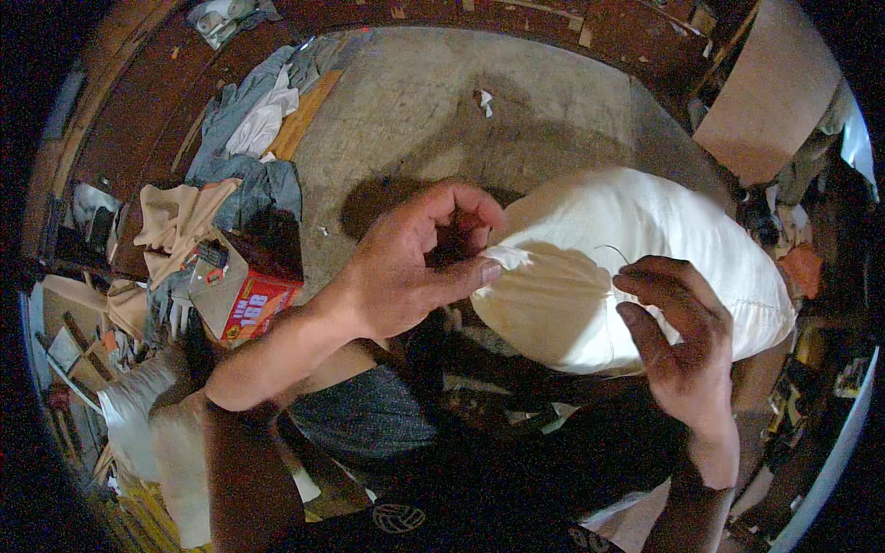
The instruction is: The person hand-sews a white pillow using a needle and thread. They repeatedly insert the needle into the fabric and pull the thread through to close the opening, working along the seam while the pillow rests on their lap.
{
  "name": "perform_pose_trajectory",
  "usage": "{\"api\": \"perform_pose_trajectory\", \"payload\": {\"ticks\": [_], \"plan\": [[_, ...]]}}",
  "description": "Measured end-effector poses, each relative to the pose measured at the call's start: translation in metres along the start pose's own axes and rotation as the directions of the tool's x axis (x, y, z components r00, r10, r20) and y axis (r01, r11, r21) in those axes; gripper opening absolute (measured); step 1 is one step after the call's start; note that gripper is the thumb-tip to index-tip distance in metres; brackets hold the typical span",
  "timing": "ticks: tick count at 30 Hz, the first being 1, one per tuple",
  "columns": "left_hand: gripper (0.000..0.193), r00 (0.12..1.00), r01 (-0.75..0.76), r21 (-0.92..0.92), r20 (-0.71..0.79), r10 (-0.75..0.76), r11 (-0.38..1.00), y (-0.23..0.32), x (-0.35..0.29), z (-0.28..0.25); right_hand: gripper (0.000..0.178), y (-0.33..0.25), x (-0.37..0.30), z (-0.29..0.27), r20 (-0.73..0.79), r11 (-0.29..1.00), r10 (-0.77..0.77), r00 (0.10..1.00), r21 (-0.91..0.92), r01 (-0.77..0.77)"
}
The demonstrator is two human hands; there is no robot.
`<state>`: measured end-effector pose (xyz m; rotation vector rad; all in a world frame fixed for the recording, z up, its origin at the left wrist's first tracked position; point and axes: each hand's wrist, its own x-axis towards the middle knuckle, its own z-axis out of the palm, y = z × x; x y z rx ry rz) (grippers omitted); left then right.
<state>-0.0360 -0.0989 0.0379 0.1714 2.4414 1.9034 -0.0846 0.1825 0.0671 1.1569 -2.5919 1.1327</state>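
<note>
A plump off-white stuffed fabric cushion (693, 235) lies across my lap, its gathered end toward the left. My left hand (410, 263) pinches the bunched fabric at that end between thumb and fingers. Over the cushion's front part, my right hand (678, 332) is closed, thumb and forefinger near each other. A thin curved needle (609, 248) sticks up from its fingertips. What looks like a fine thread runs down from there along the cloth, though it is too thin to follow. Shadow from my left hand falls on the cushion's left half.
A red and white box (247, 293) stands on the left, with beige cloth (180, 226) beside it. Farther back lie blue-grey and white fabrics (265, 120). The worn grey floor (387, 101) carries a small white scrap (485, 103). A brown board (770, 92) leans at the far right.
</note>
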Motion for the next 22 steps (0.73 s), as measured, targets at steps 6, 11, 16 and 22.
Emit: {"api": "perform_pose_trajectory", "payload": {"ticks": [6, 11, 16, 22], "plan": [[0.054, 0.984, 0.078, -0.176, 0.174, -0.047, 0.981, -0.007, 0.012, -0.012, 0.025, 0.011, 0.002, 0.021, -0.008, 0.996, -0.067, 0.998, -0.065, 0.066], [0.052, 0.971, -0.145, 0.217, 0.219, 0.096, 0.965, -0.003, 0.01, -0.032, 0.027, 0.012, 0.002, 0.022, 0.039, 0.99, -0.082, 0.996, -0.115, 0.086], [0.033, 0.997, 0.042, 0.102, 0.054, -0.048, 0.994, 0.01, -0.001, -0.031, 0.025, 0.013, 0.002, 0.021, 0.018, 0.985, -0.09, 0.996, -0.147, 0.091], [0.032, 0.979, -0.204, 0.366, 0.072, 0.191, 0.908, -0.008, -0.007, -0.036, 0.023, 0.012, 0.002, 0.025, -0.053, 0.987, -0.109, 0.993, -0.127, 0.102]]}}
